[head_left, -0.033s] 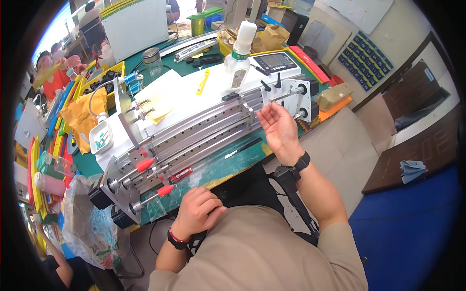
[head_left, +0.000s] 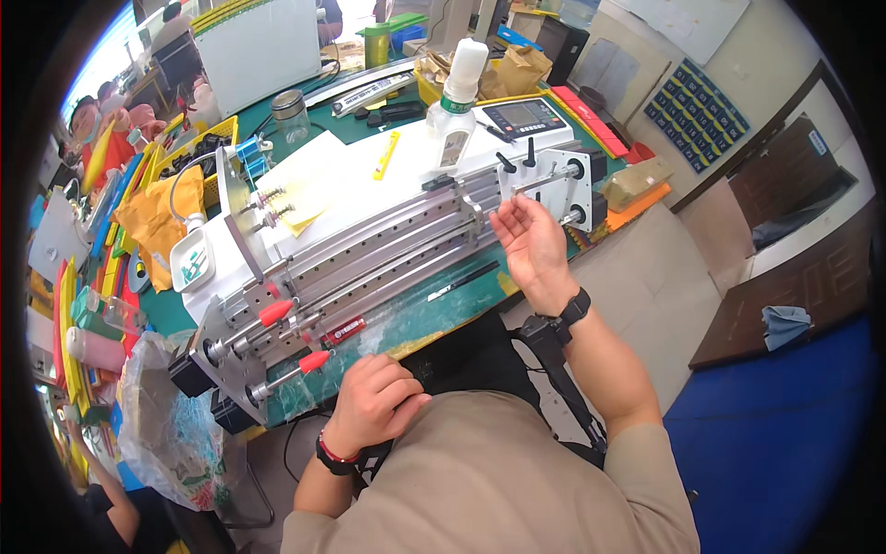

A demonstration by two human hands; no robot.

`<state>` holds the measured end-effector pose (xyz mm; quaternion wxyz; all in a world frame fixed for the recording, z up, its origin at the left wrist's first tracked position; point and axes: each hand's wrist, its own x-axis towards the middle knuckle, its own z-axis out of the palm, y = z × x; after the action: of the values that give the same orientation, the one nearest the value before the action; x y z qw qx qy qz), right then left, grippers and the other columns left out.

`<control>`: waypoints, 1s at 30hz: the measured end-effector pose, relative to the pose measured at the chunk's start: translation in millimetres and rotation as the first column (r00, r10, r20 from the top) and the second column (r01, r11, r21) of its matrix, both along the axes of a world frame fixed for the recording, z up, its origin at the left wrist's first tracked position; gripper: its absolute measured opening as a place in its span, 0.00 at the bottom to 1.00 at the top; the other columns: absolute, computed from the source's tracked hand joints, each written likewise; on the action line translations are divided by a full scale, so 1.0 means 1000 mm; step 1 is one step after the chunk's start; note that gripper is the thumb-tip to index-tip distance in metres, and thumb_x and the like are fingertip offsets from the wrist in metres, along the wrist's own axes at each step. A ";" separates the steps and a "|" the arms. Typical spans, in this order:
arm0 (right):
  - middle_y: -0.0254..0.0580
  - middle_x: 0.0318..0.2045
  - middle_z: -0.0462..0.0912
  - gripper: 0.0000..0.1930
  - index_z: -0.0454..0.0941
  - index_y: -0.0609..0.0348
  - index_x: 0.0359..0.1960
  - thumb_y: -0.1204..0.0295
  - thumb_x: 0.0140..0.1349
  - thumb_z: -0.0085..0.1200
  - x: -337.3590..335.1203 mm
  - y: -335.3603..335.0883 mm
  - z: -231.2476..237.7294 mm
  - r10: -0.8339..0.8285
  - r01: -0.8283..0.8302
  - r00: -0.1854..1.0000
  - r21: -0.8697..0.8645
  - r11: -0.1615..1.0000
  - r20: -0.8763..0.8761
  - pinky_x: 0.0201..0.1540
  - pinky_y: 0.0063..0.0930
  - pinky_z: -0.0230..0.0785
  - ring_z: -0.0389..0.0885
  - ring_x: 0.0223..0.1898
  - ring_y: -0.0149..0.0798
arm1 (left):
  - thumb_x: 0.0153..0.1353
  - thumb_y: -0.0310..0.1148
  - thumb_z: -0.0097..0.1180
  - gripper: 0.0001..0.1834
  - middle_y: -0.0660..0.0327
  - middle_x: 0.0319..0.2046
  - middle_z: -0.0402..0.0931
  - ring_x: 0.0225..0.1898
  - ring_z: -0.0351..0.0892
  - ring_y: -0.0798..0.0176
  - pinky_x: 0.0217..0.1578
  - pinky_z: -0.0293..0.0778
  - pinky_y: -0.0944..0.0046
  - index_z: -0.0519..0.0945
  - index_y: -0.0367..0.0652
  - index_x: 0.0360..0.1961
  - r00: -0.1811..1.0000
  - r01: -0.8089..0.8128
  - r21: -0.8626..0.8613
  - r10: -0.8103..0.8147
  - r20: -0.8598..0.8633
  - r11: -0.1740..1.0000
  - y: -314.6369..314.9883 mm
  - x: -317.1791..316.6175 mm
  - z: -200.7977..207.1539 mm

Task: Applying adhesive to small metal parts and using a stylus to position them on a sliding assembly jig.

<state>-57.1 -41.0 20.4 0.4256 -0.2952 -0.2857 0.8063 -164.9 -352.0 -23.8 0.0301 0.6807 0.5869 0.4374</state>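
Note:
On the bench lies a long metal linear-rail machine (head_left: pixel 369 249) with parallel rods and a motor at its left end. My right hand (head_left: pixel 533 242) is palm up at its right end, fingers loosely bent and nothing seen in them. The fingertips are close to the white end plate (head_left: pixel 554 192) with black levers; whether they touch it I cannot tell. My left hand (head_left: pixel 377 397) is loosely curled at the bench's front edge, close to my body, with no object showing. Near it are a red-tipped rod (head_left: pixel 314 361) and a red tube (head_left: pixel 345 331).
Behind the machine stand a white bottle (head_left: pixel 454 115), a glass jar (head_left: pixel 290 113) and a control box with a screen (head_left: pixel 524 117). A small white tray (head_left: pixel 192 261) sits left, beside an orange envelope (head_left: pixel 161 222). A clear plastic bag (head_left: pixel 166 434) hangs at the bench's left front.

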 end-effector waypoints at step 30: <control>0.46 0.23 0.77 0.06 0.80 0.63 0.31 0.82 0.55 0.67 0.089 -0.066 0.048 0.011 -0.409 0.899 0.847 -0.339 0.438 0.26 0.42 0.69 0.78 0.23 0.51 | 0.71 0.31 0.67 0.07 0.54 0.34 0.84 0.37 0.83 0.46 0.39 0.78 0.51 0.85 0.39 0.44 0.961 -0.099 -0.029 0.103 0.256 0.995 0.064 0.053 0.096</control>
<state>31.6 -106.6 68.0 0.2875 0.1258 -0.9110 0.2677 -111.7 -287.7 72.2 0.0890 0.5872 0.6153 0.5183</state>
